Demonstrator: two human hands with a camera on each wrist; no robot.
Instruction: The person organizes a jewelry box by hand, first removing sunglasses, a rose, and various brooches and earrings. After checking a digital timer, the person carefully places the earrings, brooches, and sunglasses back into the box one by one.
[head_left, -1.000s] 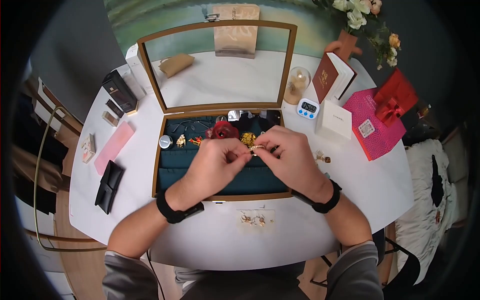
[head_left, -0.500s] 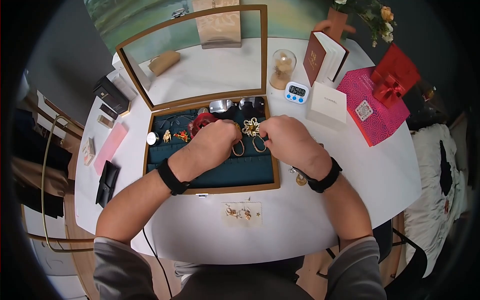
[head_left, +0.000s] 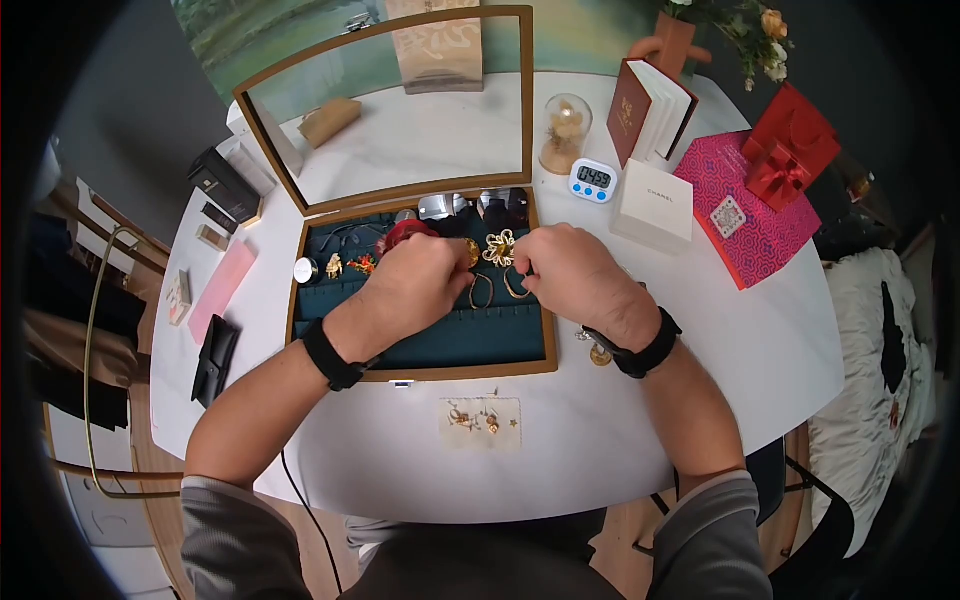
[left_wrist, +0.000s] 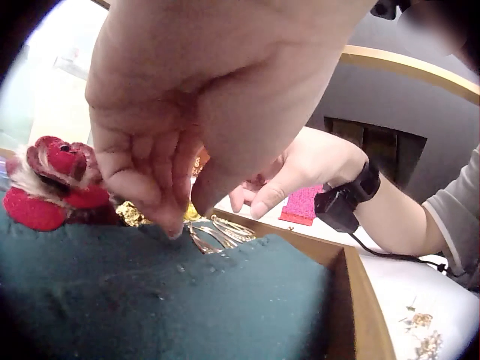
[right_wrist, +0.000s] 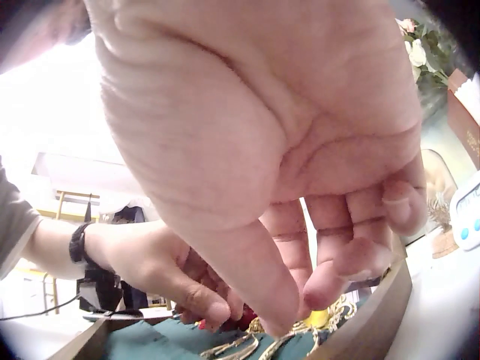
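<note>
Both hands reach over the teal-lined jewelry box (head_left: 430, 350) with its glass lid raised. Thumb and fingers of the left hand (head_left: 415, 280) come together at the top of one gold hoop earring (head_left: 482, 291). The right hand (head_left: 580, 270) has its thumb and curled fingers at a second gold hoop earring (head_left: 517, 283). In the left wrist view, both hoops (left_wrist: 225, 232) show low over the cushion, close to the fingertips. A gold flower-shaped brooch (head_left: 499, 247) lies behind them. The red fabric flower (left_wrist: 64, 180) sits beyond the left hand, which covers part of it.
At the box's left lie a small silver-lidded jar (head_left: 306, 270) and small ornaments (head_left: 334, 265). Sunglasses (head_left: 503, 206) rest at the back. A card of earrings (head_left: 480, 422) lies in front. A timer (head_left: 593, 181), white box (head_left: 652, 205) and pink bag (head_left: 750, 215) stand right.
The hands, together on a small gold piece a second ago, have moved apart, each beside a hoop earring. Since half a second ago the left hoop has turned slightly. The camera view has shifted.
</note>
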